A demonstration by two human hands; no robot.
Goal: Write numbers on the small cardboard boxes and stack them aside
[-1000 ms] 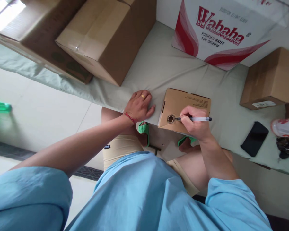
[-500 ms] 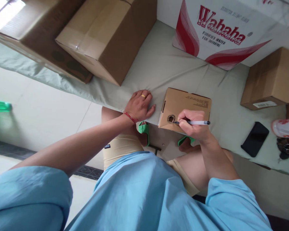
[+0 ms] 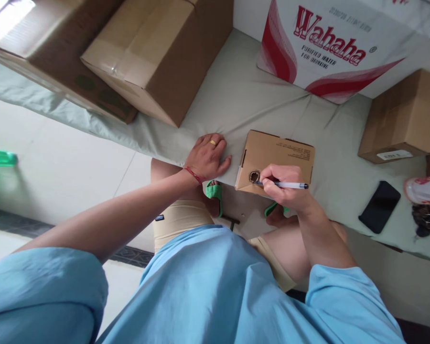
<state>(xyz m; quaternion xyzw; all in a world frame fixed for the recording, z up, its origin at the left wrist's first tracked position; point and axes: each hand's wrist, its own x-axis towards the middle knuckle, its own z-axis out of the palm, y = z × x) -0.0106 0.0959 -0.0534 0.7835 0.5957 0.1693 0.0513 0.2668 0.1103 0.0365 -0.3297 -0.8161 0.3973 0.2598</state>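
My right hand [image 3: 284, 186] pinches a pen [image 3: 292, 185] with a clear barrel and a dark end. The pen's tip points at the lower rim of a round dark hole [image 3: 254, 177] in a small cardboard box [image 3: 272, 149]. That box lies flat on the cloth-covered table, with printed lines along its far side. Part of the box's near right corner is hidden by my right hand. To the left of the box, my left hand [image 3: 208, 156] rests palm down on the cloth, fingers stretched out and holding nothing. It does not touch the box.
Large cardboard boxes [image 3: 139, 52] stand at the back left. A white and red water carton [image 3: 329, 52] is behind the small box. On the right are another brown box [image 3: 401, 117], a black phone [image 3: 380, 207], a white bottle-like object [image 3: 425, 190] and keys [image 3: 425, 220].
My right hand and the pen have shifted slightly left, along the lower edge of the hole. My left hand and the box have stayed in place.
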